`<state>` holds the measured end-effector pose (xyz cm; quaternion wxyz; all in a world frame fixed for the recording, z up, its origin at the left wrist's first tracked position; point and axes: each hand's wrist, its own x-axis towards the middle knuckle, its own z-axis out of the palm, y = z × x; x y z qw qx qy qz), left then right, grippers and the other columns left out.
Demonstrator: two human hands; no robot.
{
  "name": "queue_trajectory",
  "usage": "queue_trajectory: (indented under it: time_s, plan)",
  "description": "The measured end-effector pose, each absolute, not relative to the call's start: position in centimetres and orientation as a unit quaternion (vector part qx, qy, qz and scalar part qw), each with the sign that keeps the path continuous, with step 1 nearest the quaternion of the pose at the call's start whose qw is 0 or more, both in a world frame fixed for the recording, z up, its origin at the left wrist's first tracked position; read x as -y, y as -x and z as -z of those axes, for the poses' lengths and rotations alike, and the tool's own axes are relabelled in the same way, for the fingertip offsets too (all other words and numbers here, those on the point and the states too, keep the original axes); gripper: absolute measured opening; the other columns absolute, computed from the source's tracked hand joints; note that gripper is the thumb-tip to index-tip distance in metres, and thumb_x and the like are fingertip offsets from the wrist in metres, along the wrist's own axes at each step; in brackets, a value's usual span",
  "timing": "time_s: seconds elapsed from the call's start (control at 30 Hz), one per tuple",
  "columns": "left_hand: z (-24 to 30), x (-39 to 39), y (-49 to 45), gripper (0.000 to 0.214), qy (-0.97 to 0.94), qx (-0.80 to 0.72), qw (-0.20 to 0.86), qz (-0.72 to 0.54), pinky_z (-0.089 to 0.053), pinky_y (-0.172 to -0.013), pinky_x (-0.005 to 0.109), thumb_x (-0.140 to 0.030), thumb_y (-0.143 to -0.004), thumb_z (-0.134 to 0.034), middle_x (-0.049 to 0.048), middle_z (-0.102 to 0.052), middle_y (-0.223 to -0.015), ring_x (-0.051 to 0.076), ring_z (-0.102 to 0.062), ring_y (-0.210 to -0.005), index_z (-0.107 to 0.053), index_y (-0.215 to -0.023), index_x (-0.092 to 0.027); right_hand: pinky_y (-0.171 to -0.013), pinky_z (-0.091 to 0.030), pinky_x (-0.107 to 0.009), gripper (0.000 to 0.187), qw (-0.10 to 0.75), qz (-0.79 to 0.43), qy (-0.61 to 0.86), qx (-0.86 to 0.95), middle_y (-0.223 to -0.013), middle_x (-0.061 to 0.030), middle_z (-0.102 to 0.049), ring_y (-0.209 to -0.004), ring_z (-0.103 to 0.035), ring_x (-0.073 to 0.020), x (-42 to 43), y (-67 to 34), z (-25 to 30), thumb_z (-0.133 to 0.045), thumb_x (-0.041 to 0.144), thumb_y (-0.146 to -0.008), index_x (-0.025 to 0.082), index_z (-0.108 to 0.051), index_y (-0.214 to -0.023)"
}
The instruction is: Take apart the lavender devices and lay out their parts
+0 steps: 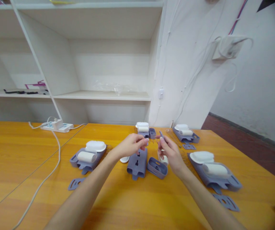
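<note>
Both my hands are raised over the middle of the orange table point(132, 204). My left hand point(132, 144) is pinched shut, fingertips pointing right. My right hand point(170, 152) is closed on a small purple piece point(161, 134) that sticks up between its fingers. The fingertips of the two hands nearly meet, and a thin clear film seems stretched between them. Below them lie a purple holder body point(137, 163), a purple oval cap point(157, 167) and a small white part point(125, 159).
Assembled purple and white kits sit at the left point(88, 156), the back middle point(144, 129), the back right point(185, 132) and the right point(214, 171). Flat purple plates point(76, 183) point(226, 202) lie near the front. A white power strip point(57, 126) and its cable run along the left. Shelves stand behind.
</note>
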<state>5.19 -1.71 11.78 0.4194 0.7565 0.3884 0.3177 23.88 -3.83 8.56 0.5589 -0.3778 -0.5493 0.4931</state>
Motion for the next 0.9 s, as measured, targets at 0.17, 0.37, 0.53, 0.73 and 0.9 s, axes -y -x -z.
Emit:
queue_trajectory:
  time_s: [0.17, 0.37, 0.53, 0.73, 0.9]
  plan:
    - [-10.0, 0.7, -4.2, 0.052, -0.587, -0.347, 0.648, -0.339, -0.049, -0.046, 0.026, -0.063, -0.080, -0.040, 0.0024, -0.058, -0.053, 0.013, -0.054, -0.047, -0.059, -0.078, -0.014, -0.042, -0.035, -0.021, 0.041, 0.574, -0.420, 0.400, 0.577, -0.067, 0.0026, -0.049, -0.051, -0.045, -0.0101, 3.0, -24.0, -8.9, -0.046, 0.051, -0.083, 0.019, -0.054, -0.106]
    - [-9.9, -0.2, -2.9, 0.046, -0.492, -0.393, 0.659, -0.411, -0.053, -0.054, 0.029, -0.059, -0.080, -0.047, 0.0091, -0.067, -0.073, 0.017, -0.063, -0.067, -0.057, -0.086, -0.014, -0.066, -0.042, -0.030, 0.038, 0.427, -0.139, 0.602, 0.660, -0.083, -0.0070, -0.065, -0.076, -0.059, -0.0209, 1.5, -24.5, -7.6, -0.046, 0.048, -0.083, 0.018, -0.064, -0.097]
    - [-9.1, -0.4, -2.7, 0.044, -0.445, -0.388, 0.692, -0.414, -0.054, -0.063, 0.033, -0.057, -0.082, -0.045, 0.0130, -0.068, -0.089, 0.020, -0.064, -0.081, -0.056, -0.085, -0.014, -0.068, -0.042, -0.034, 0.044, 0.321, -0.002, 0.668, 0.671, -0.096, -0.0128, -0.064, -0.083, -0.061, -0.0253, 2.0, -23.8, -6.9, -0.045, 0.047, -0.083, 0.017, -0.060, -0.112]
    - [-9.2, 0.1, -3.5, 0.050, -0.511, -0.411, 0.639, -0.402, -0.052, -0.055, 0.028, -0.062, -0.077, -0.049, 0.0119, -0.066, -0.090, 0.019, -0.062, -0.079, -0.061, -0.084, -0.014, -0.065, -0.043, -0.029, 0.044, 0.443, -0.138, 0.588, 0.662, -0.084, -0.0076, -0.065, -0.072, -0.059, -0.0188, 2.4, -22.9, -7.6, -0.042, 0.051, -0.084, 0.017, -0.063, -0.102]
    - [-10.2, 2.1, -6.1, 0.048, -0.678, -0.398, 0.499, -0.365, -0.044, -0.043, 0.019, -0.058, -0.075, -0.052, 0.0072, -0.063, -0.077, 0.017, -0.058, -0.071, -0.066, -0.077, -0.013, -0.049, -0.040, -0.023, 0.048, 0.517, -0.393, 0.474, 0.595, -0.070, -0.0045, -0.063, -0.064, -0.057, -0.0165, 2.7, -21.1, -8.7, -0.046, 0.058, -0.079, 0.015, -0.065, -0.084]
